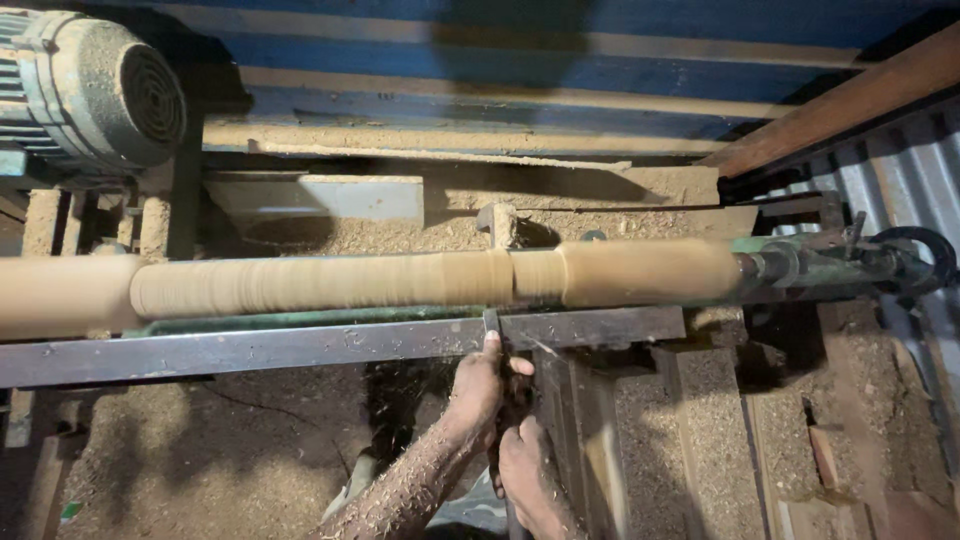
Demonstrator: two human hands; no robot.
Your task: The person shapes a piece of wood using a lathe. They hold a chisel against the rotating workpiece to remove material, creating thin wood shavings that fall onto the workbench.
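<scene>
A long pale wooden spindle (330, 283) lies across a lathe, blurred as if spinning, with a narrow groove cut near its middle. A dark chisel (493, 325) rests on the steel tool rest (300, 347) with its tip at that groove. My left hand (478, 385), coated in sawdust, grips the chisel just below the rest. My right hand (522, 470) holds the chisel's handle lower down, close behind the left.
A grey-green electric motor (95, 90) sits at top left. The tailstock (850, 262) clamps the spindle's right end. Sawdust covers the lathe bed, the floor and wooden blocks (700, 430) at the lower right. Blue planks and corrugated metal stand behind.
</scene>
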